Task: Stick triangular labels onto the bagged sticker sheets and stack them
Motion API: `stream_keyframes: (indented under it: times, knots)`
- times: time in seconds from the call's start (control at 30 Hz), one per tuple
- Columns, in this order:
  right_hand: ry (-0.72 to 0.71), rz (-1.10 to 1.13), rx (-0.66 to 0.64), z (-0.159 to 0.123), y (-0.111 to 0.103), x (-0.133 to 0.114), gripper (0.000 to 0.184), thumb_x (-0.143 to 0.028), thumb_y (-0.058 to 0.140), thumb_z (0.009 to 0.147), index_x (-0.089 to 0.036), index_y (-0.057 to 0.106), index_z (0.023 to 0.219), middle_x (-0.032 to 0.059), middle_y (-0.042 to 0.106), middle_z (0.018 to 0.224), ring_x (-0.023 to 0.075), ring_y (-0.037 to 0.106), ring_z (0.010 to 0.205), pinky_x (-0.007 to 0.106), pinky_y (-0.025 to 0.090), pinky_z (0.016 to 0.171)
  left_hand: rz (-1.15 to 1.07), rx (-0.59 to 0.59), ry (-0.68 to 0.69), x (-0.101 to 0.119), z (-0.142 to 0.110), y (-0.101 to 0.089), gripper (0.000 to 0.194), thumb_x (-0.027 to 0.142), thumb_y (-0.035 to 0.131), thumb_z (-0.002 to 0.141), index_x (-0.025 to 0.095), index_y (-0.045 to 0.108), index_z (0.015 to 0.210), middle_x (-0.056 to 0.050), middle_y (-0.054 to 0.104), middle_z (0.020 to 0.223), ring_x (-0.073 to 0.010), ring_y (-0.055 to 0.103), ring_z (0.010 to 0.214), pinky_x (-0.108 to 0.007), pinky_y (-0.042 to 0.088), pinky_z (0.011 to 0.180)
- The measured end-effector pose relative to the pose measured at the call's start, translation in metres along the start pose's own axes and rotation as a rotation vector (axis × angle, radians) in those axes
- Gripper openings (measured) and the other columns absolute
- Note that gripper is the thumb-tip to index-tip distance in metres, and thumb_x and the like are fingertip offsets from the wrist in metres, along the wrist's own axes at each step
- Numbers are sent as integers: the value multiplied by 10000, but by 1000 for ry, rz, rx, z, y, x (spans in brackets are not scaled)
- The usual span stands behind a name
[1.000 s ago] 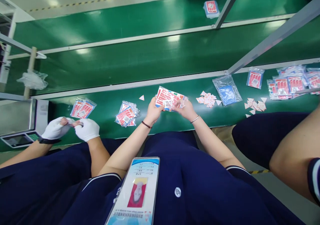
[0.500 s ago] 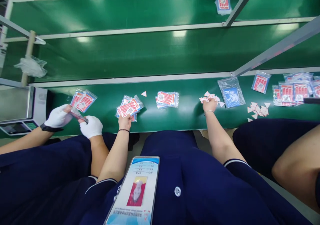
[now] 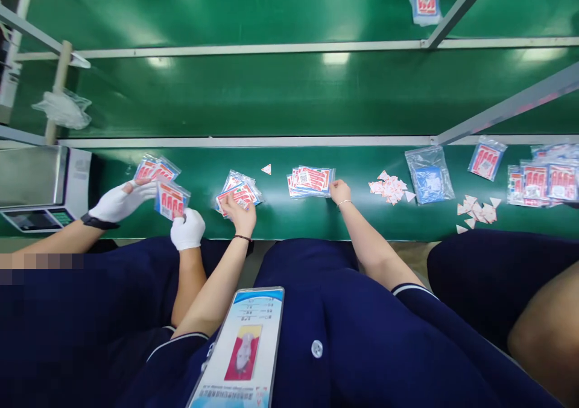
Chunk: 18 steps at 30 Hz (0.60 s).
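My left hand lies over a fanned pile of printed packets, fingers stretched out on top of them; the packets are clear bags with red, white and blue cards inside. At the right edge of a second stack of packets, my right hand has its fingers closed on the end of a packet. A single small triangular piece sits between the two piles. Right of my right hand is a heap of small white-and-red triangular pieces.
A clear bag with blue contents, more triangular pieces and packets are at the right. On the left, a co-worker's white-gloved hands hold a packet near a scale. A grey metal post slants across the right.
My right hand has moved left from the triangular pieces to the middle stack. My left hand has shifted further over its pile. The co-worker's packet has turned face-up.
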State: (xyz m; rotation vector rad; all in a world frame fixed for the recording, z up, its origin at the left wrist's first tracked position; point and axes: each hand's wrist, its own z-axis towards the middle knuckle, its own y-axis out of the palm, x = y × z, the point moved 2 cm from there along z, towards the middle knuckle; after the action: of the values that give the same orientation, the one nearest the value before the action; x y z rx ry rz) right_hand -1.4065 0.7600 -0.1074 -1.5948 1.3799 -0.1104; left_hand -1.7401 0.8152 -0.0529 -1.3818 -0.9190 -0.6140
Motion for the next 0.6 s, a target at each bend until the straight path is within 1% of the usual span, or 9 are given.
stream_keyframes:
  times: [0.07, 0.13, 0.2, 0.23, 0.3, 0.33, 0.43, 0.5, 0.6]
  knots:
    - [-14, 22, 19, -6, -10, 7, 173, -249, 523, 845, -168, 670, 885, 132, 718, 1022, 252, 650, 983, 347, 464, 885, -32, -121, 65, 15, -12, 22, 557, 42, 673, 670, 90, 450, 1178, -172, 305, 1289, -340, 260, 1332, -472, 165, 1166]
    - [-34, 65, 31, -15, -18, 10, 198, -276, 519, 835, -179, 689, 867, 107, 730, 976, 247, 659, 952, 345, 476, 866, -84, -267, 91, 32, -27, 49, 493, 64, 663, 688, 119, 522, 1158, -150, 388, 1231, -305, 368, 1270, -445, 293, 1112]
    - [-64, 130, 18, -28, -21, 11, 216, -310, 531, 816, -180, 701, 847, 84, 739, 901, 237, 670, 881, 338, 494, 823, -147, -459, 110, 52, -43, 77, 408, 89, 648, 711, 156, 590, 1110, -120, 486, 1138, -255, 511, 1112, -401, 437, 978]
    - [-86, 169, 2, -35, -21, 10, 221, -331, 547, 802, -179, 703, 837, 75, 740, 870, 230, 672, 842, 333, 503, 799, -176, -547, 111, 61, -51, 91, 360, 104, 642, 725, 170, 614, 1078, -103, 530, 1086, -225, 562, 1007, -372, 482, 902]
    - [-138, 254, -45, -49, -19, 8, 227, -373, 594, 763, -176, 699, 808, 60, 738, 826, 212, 671, 777, 317, 514, 755, -222, -680, 98, 76, -64, 113, 255, 140, 638, 755, 179, 640, 1007, -76, 597, 990, -175, 601, 841, -326, 514, 800]
    - [-162, 295, -72, -55, -18, 6, 231, -392, 622, 740, -177, 692, 785, 55, 735, 804, 203, 667, 748, 309, 517, 734, -234, -716, 85, 81, -68, 121, 200, 164, 640, 768, 176, 642, 967, -67, 618, 945, -163, 606, 798, -313, 516, 778]
    - [-215, 388, -132, -73, -12, -1, 265, -447, 696, 666, -187, 651, 689, 37, 707, 702, 186, 645, 662, 299, 512, 667, -244, -773, 33, 87, -72, 133, 100, 238, 650, 788, 166, 612, 847, -39, 637, 799, -151, 612, 722, -290, 513, 718]
    - [-238, 445, -175, -82, -9, -4, 325, -490, 747, 604, -196, 611, 626, 24, 679, 638, 179, 623, 614, 301, 503, 627, -240, -808, -1, 85, -71, 132, 123, 271, 643, 794, 168, 580, 767, -10, 616, 687, -138, 592, 630, -271, 500, 646]
    - [-246, 595, -320, -92, -5, -8, 416, -510, 827, 488, -197, 572, 588, 6, 652, 593, 166, 607, 589, 303, 500, 613, -236, -871, -35, 79, -67, 124, 182, 296, 618, 804, 173, 544, 692, 17, 579, 584, -127, 571, 542, -251, 479, 573]
